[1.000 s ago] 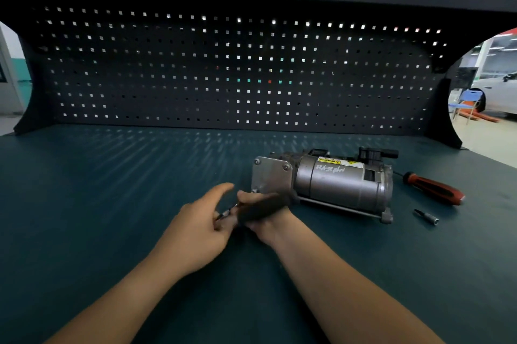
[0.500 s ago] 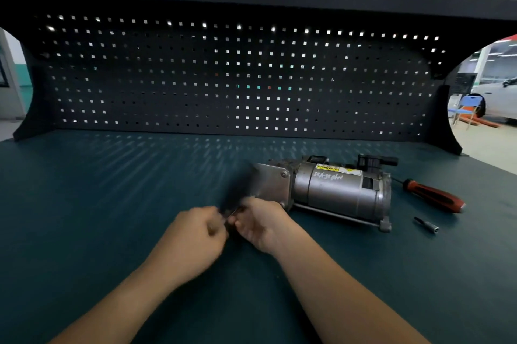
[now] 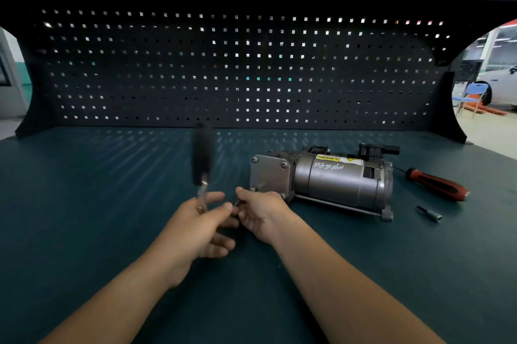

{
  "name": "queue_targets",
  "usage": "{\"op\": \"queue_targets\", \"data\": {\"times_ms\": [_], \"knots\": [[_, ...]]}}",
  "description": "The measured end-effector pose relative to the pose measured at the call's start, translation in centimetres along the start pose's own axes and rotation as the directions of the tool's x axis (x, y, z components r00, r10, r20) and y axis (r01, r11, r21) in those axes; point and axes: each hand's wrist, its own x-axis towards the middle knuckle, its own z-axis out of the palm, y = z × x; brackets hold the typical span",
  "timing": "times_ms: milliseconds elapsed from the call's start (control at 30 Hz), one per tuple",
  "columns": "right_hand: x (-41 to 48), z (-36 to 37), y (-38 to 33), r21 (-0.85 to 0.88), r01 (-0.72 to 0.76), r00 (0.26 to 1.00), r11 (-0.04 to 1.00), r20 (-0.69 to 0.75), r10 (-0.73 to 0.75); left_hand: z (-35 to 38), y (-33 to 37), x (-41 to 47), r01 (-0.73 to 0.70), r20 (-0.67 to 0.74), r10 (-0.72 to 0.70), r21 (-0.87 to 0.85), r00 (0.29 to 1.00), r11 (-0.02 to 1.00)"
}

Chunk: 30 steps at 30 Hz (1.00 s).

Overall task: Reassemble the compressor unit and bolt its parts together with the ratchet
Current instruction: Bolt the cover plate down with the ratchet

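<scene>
Dark pegboard [image 3: 223,64] behind green desk [image 3: 84,203] | compressor [image 3: 330,178] centre-right, lying sideways | left hand [image 3: 195,229] grips upright ratchet [image 3: 202,156] | right hand [image 3: 261,215] pinches small metal part [image 3: 236,202] beside compressor's near-left corner | screwdriver [image 3: 439,184], bit [image 3: 429,213] right

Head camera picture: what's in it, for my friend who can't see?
Over a green bench, the left hand grips a ratchet, black handle upright, while the right hand pinches a small metal piece. A grey compressor lies beside them.
</scene>
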Motion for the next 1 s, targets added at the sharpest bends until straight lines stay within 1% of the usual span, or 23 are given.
{"op": "queue_targets", "data": {"times_ms": [67, 100, 167, 233, 267, 300, 333, 367, 400, 433, 467, 500, 533, 567, 600, 633, 700, 767, 800, 833, 867, 933, 1000], "knots": [[0.0, 0.1, 0.0, -0.023, 0.009, 1.000, 1.000, -0.007, -0.009, -0.3, 0.8, -0.2, 0.245, 0.085, -0.230, -0.293, 0.969, 0.924], [-0.1, 0.2, 0.0, -0.032, 0.010, 1.000, 0.999, -0.015, -0.011, -0.6, 1.1, -0.2, 0.322, 0.119, -0.299, -0.383, 0.947, 0.866], [-0.2, 0.1, 0.0, -0.067, 0.003, 1.000, 0.998, -0.015, -0.004, -1.4, 1.4, 0.2, 0.387, 0.129, -0.370, -0.458, 0.920, 0.801], [-0.4, 0.1, 0.0, -0.096, 0.000, 1.000, 0.995, 0.006, 0.000, -1.8, 1.3, 0.5, 0.380, 0.120, -0.364, -0.421, 0.923, 0.824], [-0.4, 0.1, 0.0, -0.100, 0.005, 1.000, 0.995, 0.007, -0.005, -1.8, 1.3, 0.6, 0.346, 0.108, -0.329, -0.343, 0.938, 0.873], [-0.4, 0.1, 0.0, -0.101, 0.015, 1.000, 0.995, -0.001, -0.015, -1.7, 1.2, 0.7, 0.279, 0.077, -0.269, -0.212, 0.960, 0.937], [-0.3, 0.1, 0.1, -0.102, 0.026, 1.000, 0.994, -0.014, -0.028, -1.6, 0.9, 0.8, 0.171, 0.033, -0.171, -0.023, 0.985, 0.985], [-0.3, 0.2, 0.2, -0.104, 0.036, 0.999, 0.994, -0.026, -0.039, -1.6, 0.5, 0.8, 0.027, 0.003, -0.029, 0.200, 1.000, 0.979], [-0.3, 0.2, 0.3, -0.106, 0.045, 0.998, 0.993, -0.032, -0.049, -1.6, 0.1, 0.7, -0.127, 0.006, 0.137, 0.421, 0.991, 0.898], [-0.3, 0.2, 0.3, -0.104, 0.052, 0.998, 0.993, -0.029, -0.056, -1.6, -0.3, 0.7, -0.266, 0.050, 0.299, 0.609, 0.953, 0.747], [-0.2, 0.2, 0.4, -0.105, 0.063, 0.998, 0.992, -0.017, -0.065, -1.5, -0.4, 0.5, -0.354, 0.117, 0.408, 0.740, 0.905, 0.572], [-0.1, 0.2, 0.4, -0.114, 0.070, 0.997, 0.991, -0.007, -0.071, -1.4, -0.5, 0.3, -0.395, 0.177, 0.465, 0.813, 0.867, 0.428], [0.0, 0.2, 0.4, -0.139, 0.068, 0.998, 0.988, -0.010, -0.070, -1.2, -0.7, 0.2, -0.411, 0.212, 0.496, 0.848, 0.842, 0.334], [-0.1, 0.2, 0.4, -0.164, 0.056, 0.998, 0.985, -0.020, -0.060, -1.1, -0.8, 0.2, -0.421, 0.226, 0.518, 0.857, 0.825, 0.298], [-0.1, 0.2, 0.4, -0.166, 0.049, 0.998, 0.985, -0.029, -0.054, -1.0, -0.8, 0.2, -0.424, 0.211, 0.534, 0.850, 0.819, 0.314], [-0.1, 0.2, 0.3, -0.152, 0.043, 0.998, 0.987, -0.032, -0.048, -0.9, -0.8, 0.3, -0.423, 0.171, 0.542, 0.822, 0.823, 0.382], [0.0, 0.4, 0.2, -0.066, 0.024, 0.999, 0.998, -0.029, -0.026, -0.8, -0.6, 0.3, -0.379, 0.064, 0.488, 0.719, 0.870, 0.582], [-0.1, 0.5, 0.2, -0.053, -0.014, 1.000, 0.998, -0.021, 0.013, -0.4, -0.5, 0.2, -0.281, -0.002, 0.331, 0.522, 0.944, 0.805], [0.0, 0.5, 0.3, -0.103, -0.024, 0.999, 0.994, -0.037, 0.020, -0.2, -0.4, 0.1, -0.196, -0.023, 0.220, 0.374, 0.975, 0.907], [-0.1, 0.5, 0.2, -0.143, -0.029, 0.999, 0.989, -0.045, 0.022, -0.1, -0.2, -0.1, -0.081, -0.033, 0.089, 0.203, 0.995, 0.976], [-0.1, 0.5, 0.2, -0.157, -0.032, 0.999, 0.987, -0.047, 0.025, 0.0, 0.1, -0.1, 0.043, -0.026, -0.043, 0.017, 0.999, 0.999], [-0.1, 0.5, 0.0, -0.176, -0.039, 0.998, 0.984, -0.050, 0.031, -0.3, 0.4, -0.1, 0.219, 0.027, -0.221, -0.296, 0.975, 0.930], [-0.3, 0.5, -0.1, -0.199, -0.047, 0.998, 0.979, -0.048, 0.038, -0.9, 0.7, 0.2, 0.279, 0.051, -0.287, -0.445, 0.957, 0.851]]}}
